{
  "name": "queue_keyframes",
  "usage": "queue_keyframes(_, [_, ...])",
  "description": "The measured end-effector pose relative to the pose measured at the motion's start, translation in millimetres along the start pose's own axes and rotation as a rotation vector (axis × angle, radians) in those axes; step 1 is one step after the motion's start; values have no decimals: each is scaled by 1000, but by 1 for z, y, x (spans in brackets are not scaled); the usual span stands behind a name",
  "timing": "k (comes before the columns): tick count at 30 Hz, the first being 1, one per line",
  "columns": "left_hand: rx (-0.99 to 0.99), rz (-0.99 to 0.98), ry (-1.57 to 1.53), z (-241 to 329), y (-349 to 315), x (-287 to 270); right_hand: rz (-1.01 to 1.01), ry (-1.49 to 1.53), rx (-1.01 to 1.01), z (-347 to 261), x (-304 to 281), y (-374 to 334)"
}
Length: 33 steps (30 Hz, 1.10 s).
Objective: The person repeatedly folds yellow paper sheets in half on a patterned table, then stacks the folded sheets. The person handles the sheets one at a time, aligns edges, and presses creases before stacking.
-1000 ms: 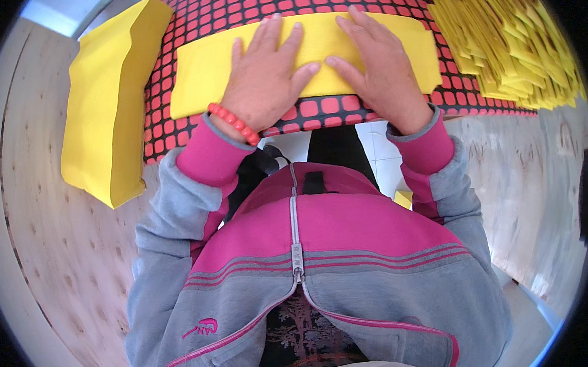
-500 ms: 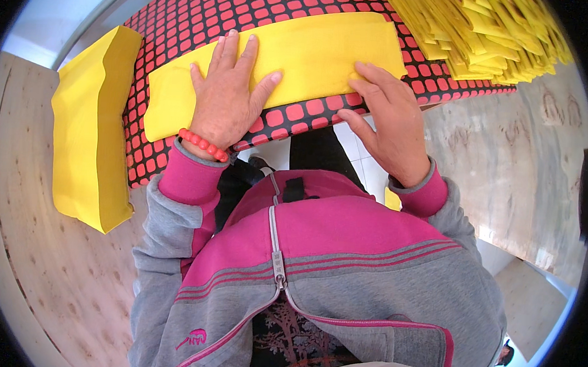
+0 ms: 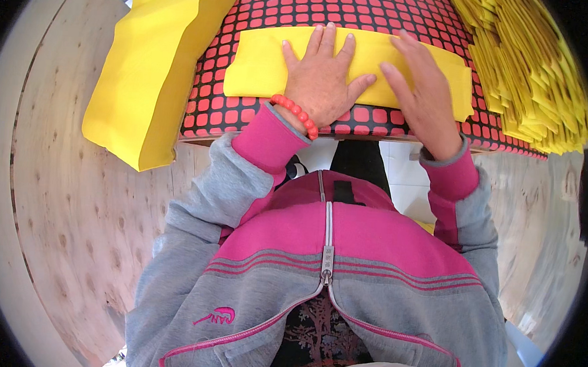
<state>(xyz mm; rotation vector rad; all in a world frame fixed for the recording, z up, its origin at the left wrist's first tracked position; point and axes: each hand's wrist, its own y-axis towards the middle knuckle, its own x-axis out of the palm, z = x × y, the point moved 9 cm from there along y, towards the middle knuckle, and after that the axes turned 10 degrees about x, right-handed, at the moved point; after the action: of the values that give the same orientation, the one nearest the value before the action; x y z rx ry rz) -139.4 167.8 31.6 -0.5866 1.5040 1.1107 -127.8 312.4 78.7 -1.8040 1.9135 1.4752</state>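
A folded yellow cloth-like piece (image 3: 260, 62) lies lengthwise on a table covered in a red-and-black patterned cloth (image 3: 208, 102). Flat on its middle rests my left hand (image 3: 321, 78), fingers spread, a red bead bracelet at the wrist. My right hand (image 3: 425, 91) is over the right part of the same piece, its fingers apart and slightly blurred. Nothing shows in its grip, and whether its fingertips touch the fabric I cannot tell.
To the left, a stack of flat yellow sheets (image 3: 140, 69) hangs past the table's corner. A large pile of folded yellow pieces (image 3: 532, 76) stands at the right. Pale wooden boards (image 3: 73, 205) flank me on both sides.
The view has swung, so the table sits further right and straighter. My right hand has moved from the piece's near edge further up over it. My left hand stays flat on the piece.
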Motion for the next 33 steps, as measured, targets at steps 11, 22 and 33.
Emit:
queue_keyframes(11, [-102,-43,98,-59,-39,-11,-95,-406,-38,30,38,2])
queue_keyframes(22, [-176,-80,252,-129,-50,-28,-11,-487,101,118,-41,-28])
queue_keyframes(33, [130,-21,-42,2,11,5,-51,-193,-20,5,48,0])
